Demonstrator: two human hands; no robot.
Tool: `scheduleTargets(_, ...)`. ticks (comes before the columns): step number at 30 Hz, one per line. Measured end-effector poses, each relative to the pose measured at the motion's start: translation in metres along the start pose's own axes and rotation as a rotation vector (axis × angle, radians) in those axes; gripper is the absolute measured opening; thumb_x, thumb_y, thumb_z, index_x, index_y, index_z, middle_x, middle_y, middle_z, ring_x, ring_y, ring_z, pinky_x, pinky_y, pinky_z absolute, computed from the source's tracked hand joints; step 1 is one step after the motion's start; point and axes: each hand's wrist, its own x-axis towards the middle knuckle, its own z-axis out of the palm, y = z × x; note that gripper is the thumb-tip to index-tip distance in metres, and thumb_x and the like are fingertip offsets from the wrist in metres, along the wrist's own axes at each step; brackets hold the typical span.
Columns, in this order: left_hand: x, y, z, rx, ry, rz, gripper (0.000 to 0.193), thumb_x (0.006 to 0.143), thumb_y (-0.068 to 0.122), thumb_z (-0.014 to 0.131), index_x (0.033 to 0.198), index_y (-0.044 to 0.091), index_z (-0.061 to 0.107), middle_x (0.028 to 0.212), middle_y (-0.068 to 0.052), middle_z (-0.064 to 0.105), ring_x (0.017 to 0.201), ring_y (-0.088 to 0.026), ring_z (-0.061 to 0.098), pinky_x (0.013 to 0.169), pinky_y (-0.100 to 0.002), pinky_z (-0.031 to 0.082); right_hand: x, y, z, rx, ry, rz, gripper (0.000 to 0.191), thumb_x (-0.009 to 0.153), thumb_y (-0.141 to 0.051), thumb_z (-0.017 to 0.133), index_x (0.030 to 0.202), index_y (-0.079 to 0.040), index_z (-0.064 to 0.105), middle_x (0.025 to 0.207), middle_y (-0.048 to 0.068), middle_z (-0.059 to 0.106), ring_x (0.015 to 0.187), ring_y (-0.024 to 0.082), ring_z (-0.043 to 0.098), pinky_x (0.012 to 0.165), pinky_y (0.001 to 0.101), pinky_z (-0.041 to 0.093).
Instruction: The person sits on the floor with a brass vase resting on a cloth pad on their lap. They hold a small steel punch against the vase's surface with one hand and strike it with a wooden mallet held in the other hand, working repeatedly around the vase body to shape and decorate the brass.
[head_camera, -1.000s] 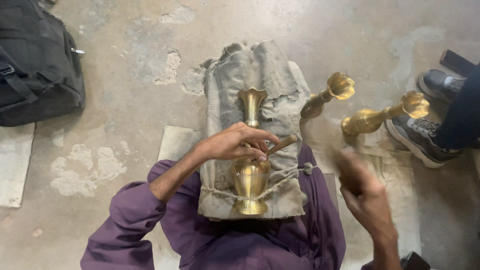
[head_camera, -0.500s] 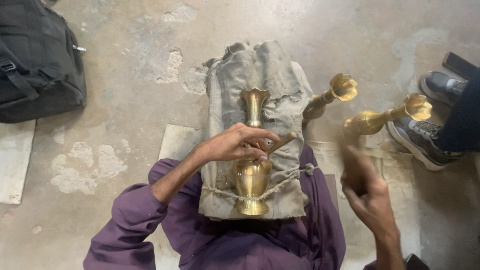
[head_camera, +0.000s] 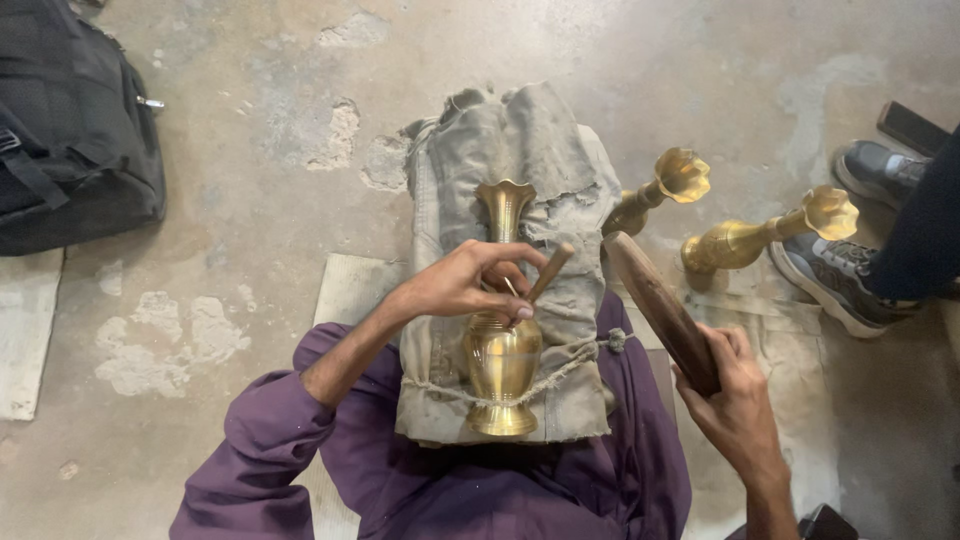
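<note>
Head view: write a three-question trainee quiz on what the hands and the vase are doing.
1. True or false: the brass vase stands upright on the bare floor.
2. What does the right hand hold? A) wooden stick B) cloth C) shoe
3. Fill in: the left hand presses a small ____ against the vase.

Key:
1. False; it lies on a padded cloth over the lap, tied with cord.
2. A, the wooden stick.
3. Tool.
</note>
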Motion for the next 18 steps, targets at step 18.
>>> scheduleTargets(18, 0.014, -0.008, -0.003, 0.162, -0.181, 0.120, 0.055, 0.090, 0.029, 0.077, 0.141, 0.016, 0.061, 0.104, -0.008, 0.081, 0.096, -0.020, 0.081, 0.082, -0.040, 0.068, -0.005, 0.012, 0.006, 0.049, 0.198, -0.069, 0.073, 0.084, -0.009, 0.078, 0.152, -0.014, 0.052, 0.114, 0.014, 0.068, 0.091, 0.026, 0.071, 0.073, 0.0394, 0.062)
